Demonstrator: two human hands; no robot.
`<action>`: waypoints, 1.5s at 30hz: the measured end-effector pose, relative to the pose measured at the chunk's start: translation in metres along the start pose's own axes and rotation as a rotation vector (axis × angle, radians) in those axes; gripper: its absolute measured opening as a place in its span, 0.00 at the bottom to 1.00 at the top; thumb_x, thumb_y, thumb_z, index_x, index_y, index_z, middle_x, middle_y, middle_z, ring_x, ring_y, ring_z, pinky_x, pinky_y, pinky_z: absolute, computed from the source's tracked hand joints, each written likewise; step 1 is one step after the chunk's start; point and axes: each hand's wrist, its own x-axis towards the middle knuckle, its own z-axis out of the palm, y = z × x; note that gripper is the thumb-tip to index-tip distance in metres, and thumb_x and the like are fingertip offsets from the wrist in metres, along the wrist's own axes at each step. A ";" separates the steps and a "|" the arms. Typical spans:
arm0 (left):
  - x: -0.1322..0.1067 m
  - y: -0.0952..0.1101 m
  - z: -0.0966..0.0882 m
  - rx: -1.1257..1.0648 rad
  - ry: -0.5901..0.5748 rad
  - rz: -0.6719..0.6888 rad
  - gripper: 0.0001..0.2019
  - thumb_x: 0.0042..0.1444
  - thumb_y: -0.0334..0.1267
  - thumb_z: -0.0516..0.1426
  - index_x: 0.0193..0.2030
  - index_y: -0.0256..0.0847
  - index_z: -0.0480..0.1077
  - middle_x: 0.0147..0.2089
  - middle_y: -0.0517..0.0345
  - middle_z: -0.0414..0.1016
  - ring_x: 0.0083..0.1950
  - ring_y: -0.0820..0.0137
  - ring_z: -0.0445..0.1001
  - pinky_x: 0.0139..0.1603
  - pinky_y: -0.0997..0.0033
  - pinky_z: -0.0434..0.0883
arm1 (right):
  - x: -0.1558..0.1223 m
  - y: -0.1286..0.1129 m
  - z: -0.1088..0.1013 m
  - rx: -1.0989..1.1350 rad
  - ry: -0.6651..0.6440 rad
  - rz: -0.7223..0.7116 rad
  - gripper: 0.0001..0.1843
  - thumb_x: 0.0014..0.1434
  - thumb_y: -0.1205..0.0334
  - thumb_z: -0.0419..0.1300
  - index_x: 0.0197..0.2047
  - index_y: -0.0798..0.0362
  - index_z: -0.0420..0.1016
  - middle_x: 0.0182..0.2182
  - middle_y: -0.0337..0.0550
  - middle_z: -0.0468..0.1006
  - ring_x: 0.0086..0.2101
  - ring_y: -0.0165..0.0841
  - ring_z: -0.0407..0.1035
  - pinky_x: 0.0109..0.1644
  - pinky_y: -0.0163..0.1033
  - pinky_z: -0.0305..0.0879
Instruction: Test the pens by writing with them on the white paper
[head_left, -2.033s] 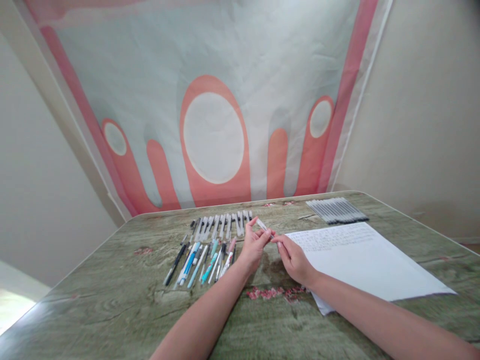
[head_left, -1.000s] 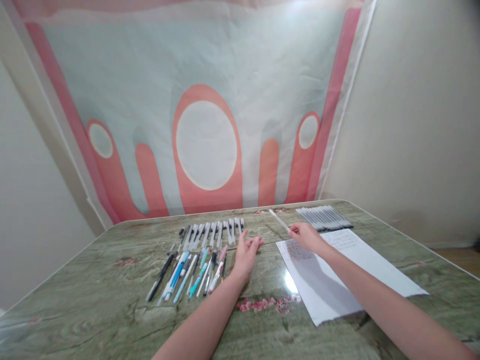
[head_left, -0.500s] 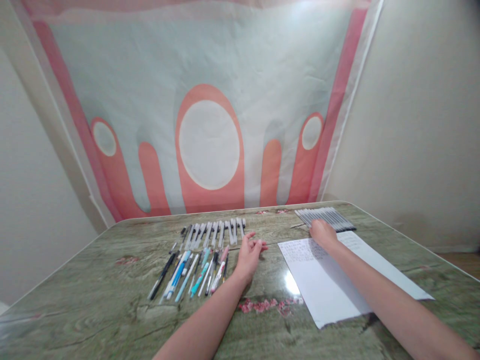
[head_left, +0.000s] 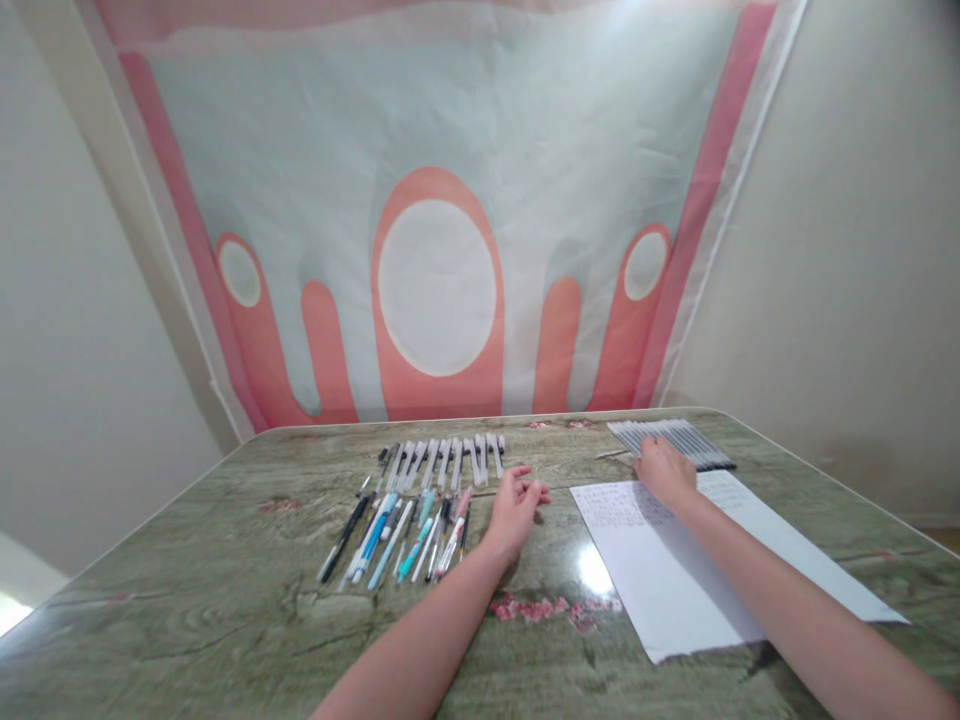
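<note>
My left hand [head_left: 517,512] rests over the table just right of the pens, its fingers loosely curved and apart, holding nothing. At the near-left edge of a row of thin grey pen refills [head_left: 679,440], my right hand [head_left: 666,472] has its fingers closed; whatever is in them is hidden. The right wrist passes over a white sheet of paper [head_left: 675,590] with handwriting along its top. One loose thin refill [head_left: 613,455] lies left of the right hand.
Several white-capped clear pen barrels [head_left: 445,462] form a row at the back left. In front of them lie assorted coloured pens [head_left: 390,535]. The wood-patterned table [head_left: 247,600] ends at a wall with a printed hanging [head_left: 439,285].
The view has turned slightly left, so everything sits further right in the picture. Both hands keep nearly the same place and pose over the table.
</note>
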 end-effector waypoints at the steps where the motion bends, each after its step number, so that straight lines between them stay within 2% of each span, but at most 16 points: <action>1: 0.000 -0.001 0.000 0.001 -0.007 0.007 0.15 0.52 0.38 0.53 0.45 0.37 0.55 0.33 0.54 0.71 0.31 0.73 0.72 0.29 0.76 0.64 | -0.002 -0.003 -0.002 0.003 0.008 -0.017 0.13 0.55 0.61 0.52 0.42 0.59 0.68 0.38 0.54 0.70 0.38 0.41 0.68 0.34 0.39 0.60; 4: 0.000 -0.005 0.001 -0.002 -0.025 0.044 0.14 0.52 0.39 0.53 0.44 0.37 0.56 0.31 0.56 0.70 0.30 0.74 0.72 0.32 0.73 0.65 | -0.011 -0.018 -0.010 0.049 0.017 -0.115 0.13 0.56 0.59 0.51 0.42 0.56 0.67 0.39 0.51 0.70 0.38 0.39 0.68 0.35 0.38 0.58; 8: -0.005 -0.004 0.003 0.020 -0.034 0.106 0.13 0.53 0.40 0.52 0.43 0.37 0.58 0.31 0.57 0.69 0.29 0.75 0.70 0.34 0.72 0.66 | -0.029 -0.051 -0.021 0.161 -0.009 -0.278 0.11 0.56 0.59 0.51 0.41 0.53 0.67 0.39 0.47 0.71 0.36 0.35 0.68 0.34 0.35 0.56; 15: -0.009 0.000 0.003 0.068 0.012 0.239 0.12 0.54 0.41 0.51 0.43 0.39 0.60 0.30 0.58 0.66 0.30 0.74 0.67 0.31 0.74 0.65 | -0.061 -0.105 -0.031 0.377 -0.112 -0.534 0.09 0.55 0.61 0.53 0.39 0.51 0.68 0.36 0.44 0.72 0.35 0.32 0.67 0.34 0.32 0.54; 18: -0.008 0.001 0.001 0.083 0.075 0.230 0.11 0.55 0.41 0.50 0.43 0.39 0.61 0.32 0.57 0.66 0.31 0.74 0.66 0.32 0.74 0.65 | -0.055 -0.122 -0.023 0.460 -0.142 -0.592 0.09 0.54 0.63 0.53 0.38 0.53 0.69 0.36 0.44 0.73 0.34 0.31 0.67 0.34 0.32 0.55; 23: -0.003 0.004 -0.007 0.085 0.313 0.195 0.12 0.55 0.40 0.49 0.44 0.39 0.59 0.38 0.54 0.66 0.38 0.71 0.67 0.42 0.70 0.64 | -0.025 -0.154 -0.002 0.511 -0.118 -0.571 0.10 0.55 0.66 0.50 0.37 0.55 0.72 0.34 0.45 0.74 0.35 0.32 0.67 0.40 0.33 0.57; 28: 0.007 -0.001 -0.017 0.101 0.484 0.157 0.10 0.55 0.37 0.48 0.45 0.39 0.57 0.42 0.53 0.64 0.43 0.70 0.66 0.47 0.69 0.62 | -0.003 -0.183 0.015 0.565 -0.073 -0.634 0.16 0.56 0.70 0.47 0.45 0.56 0.71 0.44 0.48 0.72 0.45 0.33 0.63 0.50 0.35 0.54; 30: 0.009 -0.005 -0.019 0.138 0.484 0.174 0.10 0.54 0.33 0.48 0.44 0.39 0.58 0.44 0.52 0.63 0.46 0.70 0.65 0.50 0.68 0.61 | 0.001 -0.191 0.022 0.583 -0.060 -0.678 0.19 0.56 0.72 0.46 0.49 0.56 0.68 0.48 0.48 0.70 0.49 0.34 0.61 0.53 0.37 0.51; 34: 0.008 -0.008 -0.019 0.270 0.413 0.239 0.14 0.49 0.25 0.48 0.44 0.38 0.60 0.46 0.50 0.62 0.50 0.68 0.62 0.54 0.64 0.57 | 0.006 -0.200 0.035 0.604 -0.057 -0.760 0.25 0.53 0.74 0.46 0.54 0.59 0.63 0.55 0.50 0.63 0.54 0.35 0.55 0.57 0.40 0.47; 39: 0.003 0.009 -0.018 0.526 0.185 0.416 0.19 0.47 0.22 0.46 0.45 0.38 0.64 0.50 0.46 0.62 0.54 0.64 0.59 0.57 0.61 0.53 | 0.010 -0.200 0.043 0.625 -0.079 -0.855 0.29 0.49 0.72 0.51 0.56 0.60 0.60 0.57 0.53 0.60 0.56 0.36 0.52 0.58 0.42 0.45; 42: 0.007 0.015 -0.017 0.778 0.144 0.367 0.18 0.49 0.23 0.45 0.45 0.36 0.66 0.50 0.42 0.64 0.53 0.59 0.60 0.57 0.57 0.53 | 0.012 -0.198 0.043 0.636 -0.085 -0.866 0.29 0.48 0.70 0.52 0.55 0.59 0.61 0.55 0.53 0.62 0.54 0.37 0.55 0.57 0.42 0.48; 45: 0.016 0.013 -0.015 0.950 0.206 0.260 0.16 0.50 0.23 0.44 0.40 0.33 0.69 0.44 0.38 0.67 0.50 0.56 0.63 0.53 0.54 0.55 | 0.016 -0.197 0.043 0.646 -0.084 -0.845 0.27 0.47 0.72 0.53 0.53 0.56 0.63 0.53 0.51 0.65 0.53 0.36 0.57 0.56 0.41 0.51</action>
